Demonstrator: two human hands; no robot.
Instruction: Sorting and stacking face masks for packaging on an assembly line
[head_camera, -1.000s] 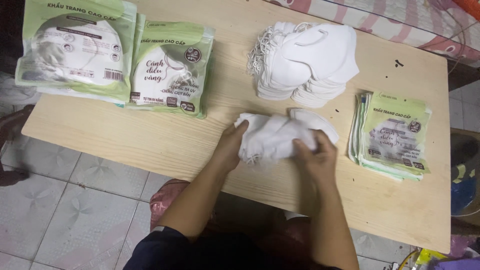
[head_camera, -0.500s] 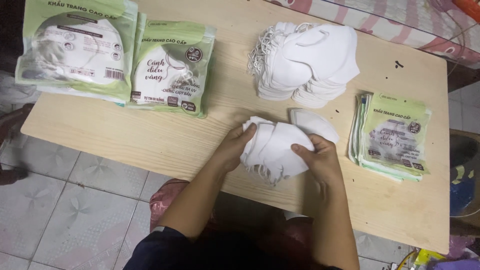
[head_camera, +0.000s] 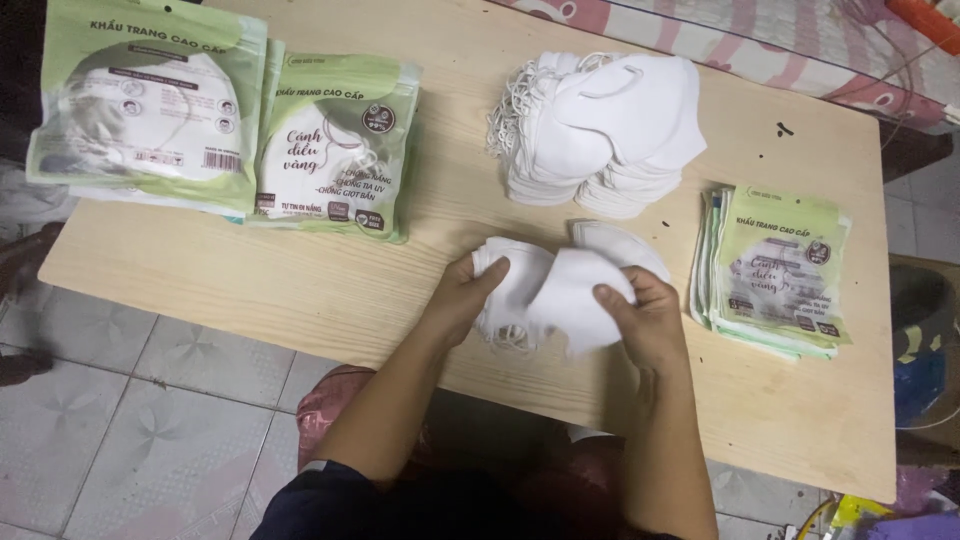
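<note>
**Masks half sorted, more packing to go**

Masks (head_camera: 560, 290) in a small white bunch sit in both hands, at the near middle of the wooden table (head_camera: 300, 290). The left hand (head_camera: 465, 295) grips the left side of the bunch, thumb on top. The right hand (head_camera: 645, 315) pinches the right side, fingers curled around the cloth.

Some work looks done. Two full green bags (head_camera: 250, 140) lie at the far left, fat with masks inside.

A lot looks left. A big pile of loose masks (head_camera: 600, 130) waits at the far middle, just beyond the hands. A stack of flat empty bags (head_camera: 775, 265) lies at the right, near the right hand, and none of them is filled yet. The bunch in the hands is not in a bag yet either.
</note>
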